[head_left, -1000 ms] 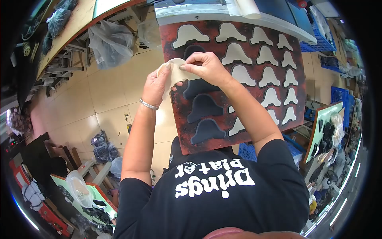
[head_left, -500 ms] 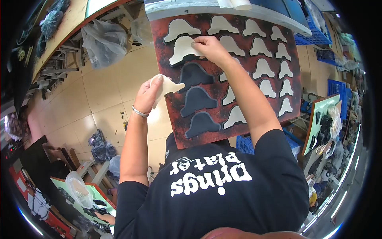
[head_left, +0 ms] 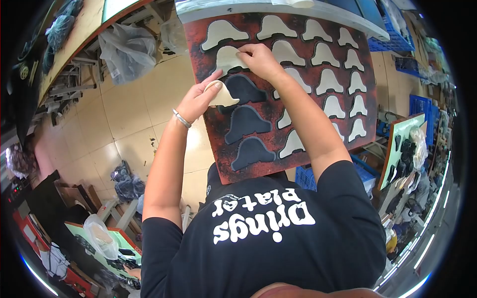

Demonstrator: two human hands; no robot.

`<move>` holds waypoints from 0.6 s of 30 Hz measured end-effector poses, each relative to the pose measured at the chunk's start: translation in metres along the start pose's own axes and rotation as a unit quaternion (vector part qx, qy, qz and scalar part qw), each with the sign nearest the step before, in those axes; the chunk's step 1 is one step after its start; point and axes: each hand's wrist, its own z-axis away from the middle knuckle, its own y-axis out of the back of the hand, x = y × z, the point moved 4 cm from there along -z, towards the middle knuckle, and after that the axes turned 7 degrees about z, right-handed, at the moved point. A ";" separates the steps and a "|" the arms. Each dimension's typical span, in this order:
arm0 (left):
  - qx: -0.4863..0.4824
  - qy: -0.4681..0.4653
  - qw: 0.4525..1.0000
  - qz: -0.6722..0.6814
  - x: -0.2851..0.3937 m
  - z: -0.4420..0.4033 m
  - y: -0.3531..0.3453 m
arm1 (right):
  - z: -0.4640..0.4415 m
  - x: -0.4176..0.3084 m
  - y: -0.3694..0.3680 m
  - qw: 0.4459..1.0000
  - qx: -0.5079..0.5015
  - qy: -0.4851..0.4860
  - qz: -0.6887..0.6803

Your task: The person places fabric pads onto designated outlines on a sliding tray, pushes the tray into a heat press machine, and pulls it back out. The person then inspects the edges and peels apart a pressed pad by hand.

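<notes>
A reddish-brown board carries rows of dark bell-shaped pads, most topped with cream pieces of the same outline. My left hand grips a loose curved cream piece between thumb and fingers. One finger of that hand reaches to the lower left corner of another cream cutout in the leftmost column. At that cutout's right edge, my right hand pinches with thumb and fingertips. Below it, dark pads in the same column show no cream on top. My right forearm hides part of the neighbouring column.
A grey ledge runs behind the board. Blue crates stand beneath its right side. A green panel with dark pieces is to the right. At lower left, another person's hand shows beside a second green panel.
My left hand has moved right and up with its cream piece, bringing a finger to the cutout's left corner. That cutout now lies lined up over its pad, with my right hand still at its edge.
</notes>
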 end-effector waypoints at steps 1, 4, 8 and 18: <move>0.003 0.008 1.000 0.001 0.000 -0.001 -0.001 | 0.001 -0.002 0.001 1.000 0.006 0.006 0.007; 0.009 0.028 0.999 -0.020 0.007 0.000 -0.004 | 0.004 -0.003 0.001 0.999 0.019 0.010 0.025; 0.003 0.032 0.999 -0.029 0.003 -0.002 -0.003 | 0.005 -0.004 0.002 0.999 0.027 0.010 0.042; 0.001 0.059 0.998 -0.036 0.010 -0.002 -0.004 | 0.004 0.002 0.014 0.996 0.024 0.004 0.081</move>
